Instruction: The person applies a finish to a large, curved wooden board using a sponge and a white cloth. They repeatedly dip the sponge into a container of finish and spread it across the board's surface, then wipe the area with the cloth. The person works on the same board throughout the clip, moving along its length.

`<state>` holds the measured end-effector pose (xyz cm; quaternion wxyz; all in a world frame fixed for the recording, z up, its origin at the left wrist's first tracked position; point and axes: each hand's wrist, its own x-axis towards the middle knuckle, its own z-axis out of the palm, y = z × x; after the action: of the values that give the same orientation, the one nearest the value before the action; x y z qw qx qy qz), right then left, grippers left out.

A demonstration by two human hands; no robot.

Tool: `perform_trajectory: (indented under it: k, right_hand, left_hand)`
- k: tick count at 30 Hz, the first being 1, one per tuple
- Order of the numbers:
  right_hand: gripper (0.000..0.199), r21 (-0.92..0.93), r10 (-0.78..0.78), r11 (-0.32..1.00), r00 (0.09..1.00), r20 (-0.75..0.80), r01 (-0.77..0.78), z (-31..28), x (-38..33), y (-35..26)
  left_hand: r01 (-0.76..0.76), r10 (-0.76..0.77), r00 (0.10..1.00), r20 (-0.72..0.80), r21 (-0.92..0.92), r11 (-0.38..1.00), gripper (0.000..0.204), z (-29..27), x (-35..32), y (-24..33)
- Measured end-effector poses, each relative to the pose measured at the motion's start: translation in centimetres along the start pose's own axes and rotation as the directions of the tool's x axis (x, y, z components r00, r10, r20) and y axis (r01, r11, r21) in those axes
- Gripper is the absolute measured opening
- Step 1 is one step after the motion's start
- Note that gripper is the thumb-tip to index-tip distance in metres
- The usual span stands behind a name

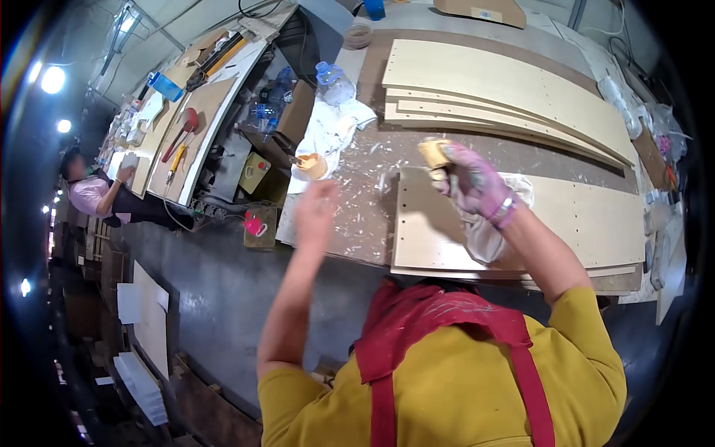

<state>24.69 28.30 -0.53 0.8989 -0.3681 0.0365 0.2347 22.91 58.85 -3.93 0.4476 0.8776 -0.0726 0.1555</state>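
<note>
My left hand (316,212), bare and smeared by motion, is over the table's left edge, just below a small tub (313,168) of orange-tan paste with a tool in it. Its fingers cannot be made out. My right hand (477,182) wears a stained pinkish glove and is closed on a yellowish, tan-smeared piece (433,153) whose kind I cannot tell. A whitish cloth (484,240) is below that hand; whether it is gripped too is unclear. Under it lies a pale board (581,223) with small holes along its edges.
Several more pale boards (491,78) are stacked at the far side of the brown, white-flecked table (357,216). A white cloth (328,134) and a plastic bottle (335,83) stand at the left. Another bench (160,175) holds tools; a person (93,194) works beside it.
</note>
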Motion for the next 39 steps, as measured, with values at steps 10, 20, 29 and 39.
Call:
perform_trajectory:
  k: [10, 20, 29, 39]
  right_hand:
    - [0.024, -0.297, 0.031, 0.953, 0.995, -0.094, -0.057, 8.2, 13.7, 8.3]
    - [0.034, -0.92, -0.32, 0.294, 0.934, 0.16, 0.258, 7.8, 19.2, 10.5]
    - [0.031, -0.946, -0.362, 0.126, 0.902, 0.236, 0.298, 11.3, 20.2, 11.7]
    - [0.032, -0.951, -0.364, 0.123, 0.905, 0.221, 0.282, 10.6, 21.5, 11.8]
  left_hand:
    - [0.175, -0.186, 0.982, 0.028, 0.23, 0.957, 0.025, -3.9, 10.1, -12.2]
    - [0.187, -0.202, 0.974, -0.102, -0.144, 0.972, 0.014, -5.3, 11.5, -12.8]
    - [0.295, -0.346, 0.937, -0.045, -0.427, 0.855, 0.014, -5.9, 11.6, -12.2]
    - [0.26, -0.286, 0.948, -0.139, -0.18, 0.949, 0.017, -5.9, 10.6, -10.5]
